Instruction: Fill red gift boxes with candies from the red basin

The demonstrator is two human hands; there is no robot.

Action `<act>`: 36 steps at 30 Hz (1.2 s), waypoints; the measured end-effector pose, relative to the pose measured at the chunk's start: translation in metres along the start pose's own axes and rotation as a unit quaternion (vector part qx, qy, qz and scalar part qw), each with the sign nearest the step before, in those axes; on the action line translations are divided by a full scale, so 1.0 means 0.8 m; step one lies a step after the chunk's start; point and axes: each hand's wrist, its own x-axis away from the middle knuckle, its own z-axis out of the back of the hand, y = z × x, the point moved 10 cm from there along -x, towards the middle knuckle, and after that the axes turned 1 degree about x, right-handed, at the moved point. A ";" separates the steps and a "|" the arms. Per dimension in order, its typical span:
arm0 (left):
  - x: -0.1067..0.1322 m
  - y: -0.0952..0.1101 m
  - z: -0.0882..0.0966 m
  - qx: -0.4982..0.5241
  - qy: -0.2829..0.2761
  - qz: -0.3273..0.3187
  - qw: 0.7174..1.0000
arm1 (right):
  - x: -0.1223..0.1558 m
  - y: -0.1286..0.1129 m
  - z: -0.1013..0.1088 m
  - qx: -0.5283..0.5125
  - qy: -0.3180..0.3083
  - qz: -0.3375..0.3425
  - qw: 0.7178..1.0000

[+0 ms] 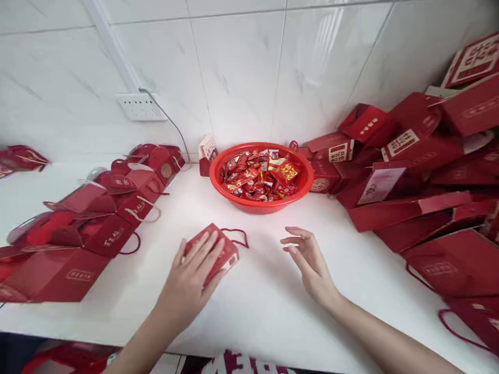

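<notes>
My left hand (196,270) lies over a small red gift box (229,252), its fingers spread across the upper face and the thumb along the near side. A dark red cord handle (242,238) loops from the box onto the white table. To the right, my right hand (306,259) hovers above the table with fingers apart and slightly curled, holding nothing. Behind both hands stands a red plastic basket (262,208), filled with wrapped sweets (259,174) in red, gold and white. Part of the box is covered by my left hand.
A row of red gift boxes (99,244) lines the left side of the white table (268,311). Many more boxes (429,218) are heaped on the right. A small pink-and-red box (208,155) stands beside the basket. The tiled wall carries a socket strip (141,107) with a cable.
</notes>
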 end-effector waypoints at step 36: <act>-0.197 -0.411 0.062 0.005 0.078 0.334 0.940 | -0.006 0.033 -0.024 0.011 -0.094 -0.109 0.990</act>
